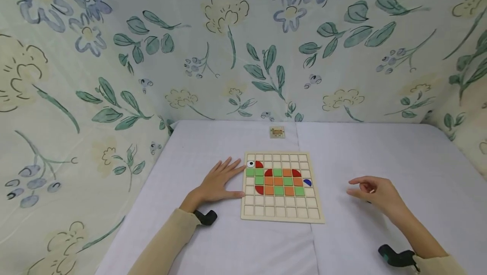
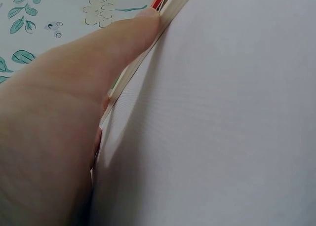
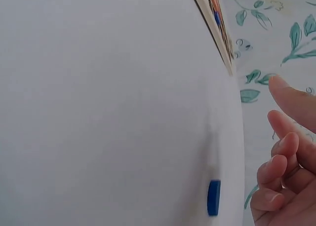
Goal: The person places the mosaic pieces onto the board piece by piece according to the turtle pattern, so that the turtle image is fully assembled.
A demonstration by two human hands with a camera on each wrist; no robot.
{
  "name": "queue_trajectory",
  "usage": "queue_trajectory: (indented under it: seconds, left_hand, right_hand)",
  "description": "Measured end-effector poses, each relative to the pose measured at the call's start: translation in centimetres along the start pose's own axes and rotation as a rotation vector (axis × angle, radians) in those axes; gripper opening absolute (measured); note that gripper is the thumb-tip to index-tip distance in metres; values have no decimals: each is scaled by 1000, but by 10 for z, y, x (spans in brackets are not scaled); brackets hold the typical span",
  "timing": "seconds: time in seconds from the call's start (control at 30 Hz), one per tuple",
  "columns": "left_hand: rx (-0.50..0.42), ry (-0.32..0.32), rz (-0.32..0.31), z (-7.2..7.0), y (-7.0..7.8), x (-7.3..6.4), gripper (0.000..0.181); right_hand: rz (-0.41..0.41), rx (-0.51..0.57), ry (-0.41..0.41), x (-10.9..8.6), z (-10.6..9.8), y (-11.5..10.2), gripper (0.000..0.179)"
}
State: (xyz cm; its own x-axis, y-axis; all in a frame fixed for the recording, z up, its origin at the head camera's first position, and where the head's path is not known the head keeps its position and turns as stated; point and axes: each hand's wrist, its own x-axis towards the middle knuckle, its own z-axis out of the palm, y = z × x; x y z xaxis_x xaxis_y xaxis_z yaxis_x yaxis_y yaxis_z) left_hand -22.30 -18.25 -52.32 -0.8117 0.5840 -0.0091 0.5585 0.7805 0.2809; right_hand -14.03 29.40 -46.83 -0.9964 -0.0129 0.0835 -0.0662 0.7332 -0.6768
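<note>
A square wooden grid board (image 1: 280, 216) lies on the white cloth, with red, green and orange tiles filling some of its cells. A round black-and-white eye tile (image 1: 250, 163) sits near its upper left, and a blue half-round tile (image 1: 307, 182) lies at the right side of the pattern. My left hand (image 1: 219, 180) rests with fingers spread, its thumb and fingertips touching the board's left edge. Right of the board, my right hand (image 1: 380, 194) hovers over the cloth, thumb and index finger apart, other fingers loosely curled. Below it lies a blue piece (image 3: 214, 198), apart from the fingers.
A small picture card (image 1: 277, 132) lies behind the board, near the back of the table (image 1: 213, 139). Floral fabric (image 1: 228, 55) hangs behind and at both sides. Black wrist devices (image 1: 395, 256) sit by both sleeves.
</note>
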Motion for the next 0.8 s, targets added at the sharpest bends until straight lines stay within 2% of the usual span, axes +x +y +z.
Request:
queue_trajectory:
  seconds: [0.23, 0.47, 0.63, 0.8]
  left_hand:
    - [-5, 17, 10, 2, -1, 0, 95]
    - [-1, 8, 8, 0, -1, -1, 95]
    - [-1, -7, -4, 0, 0, -1, 95]
    - [1, 1, -4, 1, -1, -1, 96]
  right_hand:
    - [99, -66, 4, -13, -18, 29, 41]
    - [141, -70, -27, -20, -26, 42, 44]
    - [151, -87, -45, -24, -26, 51, 41]
    - [126, -124, -39, -25, -24, 55, 37]
